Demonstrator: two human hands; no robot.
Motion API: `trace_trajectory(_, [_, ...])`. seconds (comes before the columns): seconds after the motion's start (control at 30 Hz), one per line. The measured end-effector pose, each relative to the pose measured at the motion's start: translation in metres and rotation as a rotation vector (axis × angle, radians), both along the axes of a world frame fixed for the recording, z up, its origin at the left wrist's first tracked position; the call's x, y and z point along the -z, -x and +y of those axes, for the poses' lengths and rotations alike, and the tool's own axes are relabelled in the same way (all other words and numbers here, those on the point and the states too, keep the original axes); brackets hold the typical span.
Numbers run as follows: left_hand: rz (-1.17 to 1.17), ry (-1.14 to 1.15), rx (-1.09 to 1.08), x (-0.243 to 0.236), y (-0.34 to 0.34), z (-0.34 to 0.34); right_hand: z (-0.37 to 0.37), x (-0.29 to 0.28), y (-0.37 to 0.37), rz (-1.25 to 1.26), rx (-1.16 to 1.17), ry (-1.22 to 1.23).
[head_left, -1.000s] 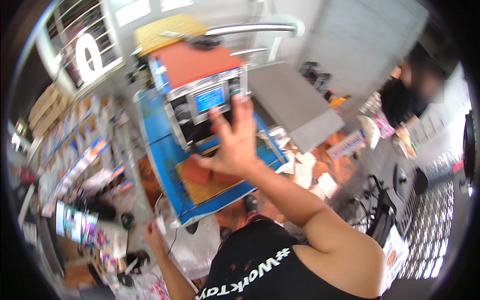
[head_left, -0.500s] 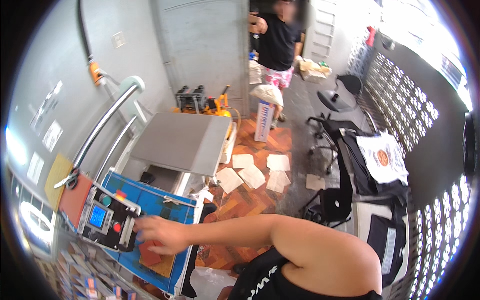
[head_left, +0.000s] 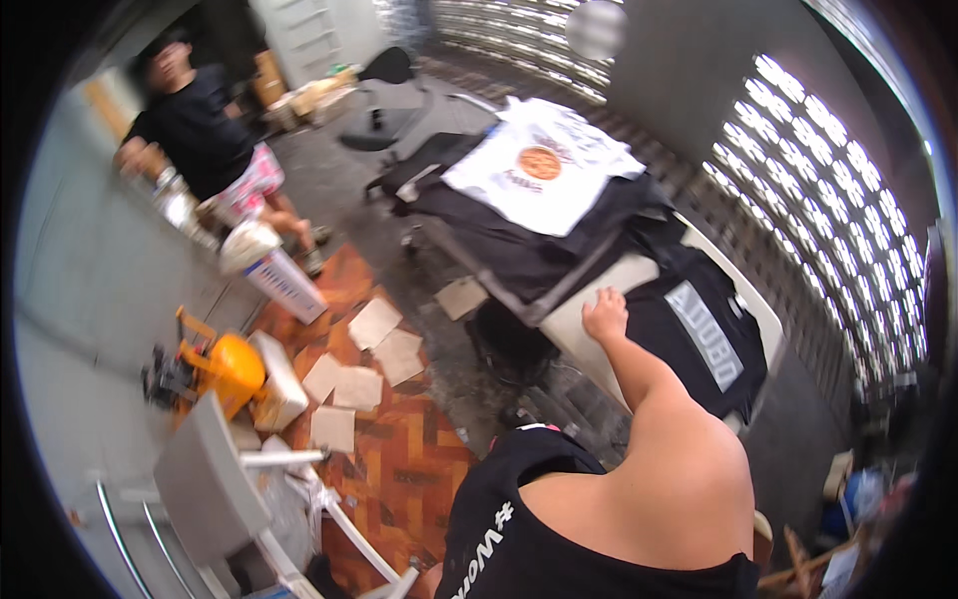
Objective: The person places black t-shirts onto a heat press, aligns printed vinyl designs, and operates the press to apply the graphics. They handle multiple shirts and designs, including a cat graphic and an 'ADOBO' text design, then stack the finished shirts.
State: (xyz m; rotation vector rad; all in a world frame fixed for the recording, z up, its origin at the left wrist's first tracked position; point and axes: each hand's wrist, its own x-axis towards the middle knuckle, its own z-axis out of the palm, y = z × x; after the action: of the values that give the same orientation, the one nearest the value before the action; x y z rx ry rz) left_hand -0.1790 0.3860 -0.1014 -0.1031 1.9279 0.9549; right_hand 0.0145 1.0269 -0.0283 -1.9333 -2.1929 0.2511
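My right hand (head_left: 606, 313) reaches over the white table (head_left: 573, 337), its fingers loosely bent and apart with nothing held. Just right of it lies a black T-shirt (head_left: 652, 351) with a pale grey block print. Farther along the table, a white T-shirt (head_left: 501, 176) with a round orange print rests on a pile of black garments (head_left: 477, 256). At the bottom edge, a sliver of skin that appears to be my left hand or forearm (head_left: 430, 581) shows beside my shirt; its fingers are hidden.
A co-worker (head_left: 200, 130) stands upper left by a long box (head_left: 284, 285). An office chair (head_left: 384, 105) is behind the garments. Paper squares (head_left: 374, 324) lie on the floor. An orange compressor (head_left: 228, 364) and a grey press arm (head_left: 210, 479) occupy the left; perforated block walls (head_left: 808, 210) line the right.
The view has swung right, away from the press's control panel. My right hand has left that panel and now reaches over the garment table.
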Motion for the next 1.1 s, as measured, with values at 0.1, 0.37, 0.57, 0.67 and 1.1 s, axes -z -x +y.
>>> trace_trajectory(0.1, [0.018, -0.013, 0.209, -0.003, 0.011, 0.096, 0.044, 0.011, -0.087, -0.071, 0.401, 0.339])
trace_trajectory(0.37, [0.104, -0.14, 0.507, -0.017, 0.091, 0.26, -0.025, 0.044, -0.095, -0.046, 0.204, 0.089])
trace_trajectory(0.57, [0.043, 0.044, 0.358, 0.017, 0.185, 0.319, 0.024, 0.021, -0.166, -0.025, 0.04, -0.31])
trace_trajectory(0.67, [0.03, 0.142, 0.45, 0.015, 0.184, 0.333, 0.038, 0.025, -0.198, -0.163, -0.162, -0.23])
trace_trajectory(1.1, [0.123, -0.156, 0.966, 0.038, 0.099, 0.252, 0.074, 0.036, -0.221, 0.558, 0.157, 0.149])
